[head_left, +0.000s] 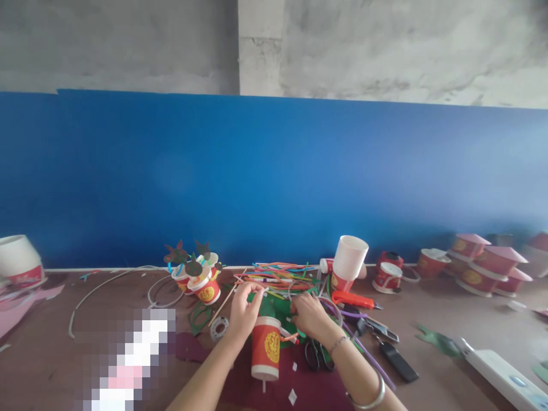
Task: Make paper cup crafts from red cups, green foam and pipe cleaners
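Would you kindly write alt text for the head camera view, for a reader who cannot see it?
A person's left hand and right hand are over a cluttered brown table, with a red paper cup between the forearms. Beyond lie thin colorful sticks, a stack of cups to their right, before a blue panel.

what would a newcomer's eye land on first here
Probably the broad blue panel spanning the view behind the table. Next, the red cup with a yellow emblem, low in the picture between the person's forearms. Beyond the hands, a bright heap of thin coloured sticks lies near the panel's foot.
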Tool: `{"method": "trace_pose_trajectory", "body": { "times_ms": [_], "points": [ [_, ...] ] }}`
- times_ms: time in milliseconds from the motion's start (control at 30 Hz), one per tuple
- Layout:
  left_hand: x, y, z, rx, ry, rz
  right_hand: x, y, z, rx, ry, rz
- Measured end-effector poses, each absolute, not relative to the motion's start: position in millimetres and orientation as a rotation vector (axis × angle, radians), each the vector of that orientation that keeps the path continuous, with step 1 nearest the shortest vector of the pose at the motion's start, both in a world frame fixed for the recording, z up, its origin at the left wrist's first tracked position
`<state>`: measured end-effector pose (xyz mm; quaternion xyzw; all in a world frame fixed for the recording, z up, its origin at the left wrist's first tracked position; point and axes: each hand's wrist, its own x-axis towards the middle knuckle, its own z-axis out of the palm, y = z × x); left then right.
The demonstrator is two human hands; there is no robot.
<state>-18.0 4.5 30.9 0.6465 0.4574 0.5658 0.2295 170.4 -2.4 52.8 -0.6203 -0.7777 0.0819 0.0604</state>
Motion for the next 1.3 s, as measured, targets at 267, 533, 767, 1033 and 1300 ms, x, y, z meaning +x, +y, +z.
{"method": "trace_pose_trajectory", "body": {
  "times_ms": [267,533,767,1033,1300],
  "points": [
    [-17.2,3.7,34.6,1.740,1.296,1.554,173.6,2.2,48.2,-1.850,-2.362,0.277],
    [-16.7,4.6,33.8,1.725,1.325,1.549,176.4,2.2,42.7,-1.772,-2.319,0.311],
    [-16.7,5.4,38.0,1.596,1.299,1.496,175.0,8.8,54.6,-1.596,-2.192,0.306],
    [-12.1,-0.5,52.9,1.260,1.114,1.357,148.7,-4.4,61.3,-0.899,-1.999,0.025],
    [-9.5,-9.1,67.3,1.180,1.029,1.269,145.5,-8.4,54.1,-0.799,-1.993,-0.184]
  ]
}}
